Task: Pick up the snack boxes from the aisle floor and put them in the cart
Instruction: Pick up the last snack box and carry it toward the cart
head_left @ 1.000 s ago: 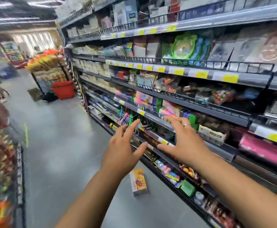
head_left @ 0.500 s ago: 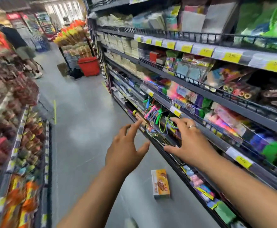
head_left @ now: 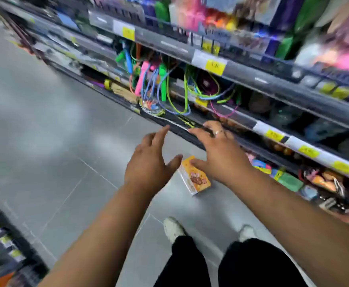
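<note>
One orange and white snack box (head_left: 195, 177) lies flat on the grey aisle floor (head_left: 55, 146), close to the foot of the right-hand shelving. Both my hands hang above it with fingers spread and hold nothing. My left hand (head_left: 151, 162) is just left of the box. My right hand (head_left: 217, 152), with a ring on one finger, is over the box's far right end and hides part of it. I cannot tell whether either hand touches the box. No cart is in view.
Dark shelves (head_left: 242, 79) with yellow price tags, coloured cords and packets run along the right. Another low shelf (head_left: 1, 245) stands at the lower left. My own white shoes (head_left: 173, 228) and black trousers are just behind the box.
The view has tilted down towards the floor and my feet have come into sight. Both hands have come lower and closer to the box, which now lies between them.
</note>
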The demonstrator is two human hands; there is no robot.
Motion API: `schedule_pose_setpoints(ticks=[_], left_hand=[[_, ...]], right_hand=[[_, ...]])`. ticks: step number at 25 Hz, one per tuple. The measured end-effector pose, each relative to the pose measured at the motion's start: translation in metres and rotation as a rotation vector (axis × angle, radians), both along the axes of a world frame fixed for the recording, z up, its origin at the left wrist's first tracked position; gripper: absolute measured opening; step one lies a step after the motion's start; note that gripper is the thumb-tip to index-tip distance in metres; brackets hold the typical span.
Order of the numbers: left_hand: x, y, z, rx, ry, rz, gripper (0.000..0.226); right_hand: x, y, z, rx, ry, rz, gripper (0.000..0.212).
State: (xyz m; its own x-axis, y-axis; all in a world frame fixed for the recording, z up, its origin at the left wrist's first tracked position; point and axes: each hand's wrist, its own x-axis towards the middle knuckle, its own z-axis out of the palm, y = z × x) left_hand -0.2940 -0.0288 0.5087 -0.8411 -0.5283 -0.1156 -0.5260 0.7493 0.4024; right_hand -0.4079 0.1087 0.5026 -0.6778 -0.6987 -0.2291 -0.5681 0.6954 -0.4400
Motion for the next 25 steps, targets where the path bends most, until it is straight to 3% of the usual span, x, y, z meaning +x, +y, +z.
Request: schedule_pose_setpoints(ticks=[4,10,16,22,25], left_hand=[[-0.03,-0.028,-0.113,0.082,-0.107,-0.001,0.077],[-0.025,-0.026,-0.362,0.302,-0.313,0.018,0.076],[-0.034,-0.028,-0.58,0.346,-0.4,0.052,0.086],[-0.079,-0.062,-0.691,0.318,-0.433,0.149,0.117],[-0.096,-0.071,-0.708,0.448,-0.437,0.26,0.098]], right_hand=[[-0.02,-0.014,-0.114,0.055,-0.071,-0.099,0.073],[-0.007,-0.014,-0.365,0.192,-0.275,-0.202,0.089],[0.006,0.015,-0.574,0.417,-0.342,-0.237,0.111],[0.008,0.021,-0.688,0.31,-0.501,-0.5,0.123],[0.012,0.014,-0.704,0.241,-0.514,-0.529,0.115]])
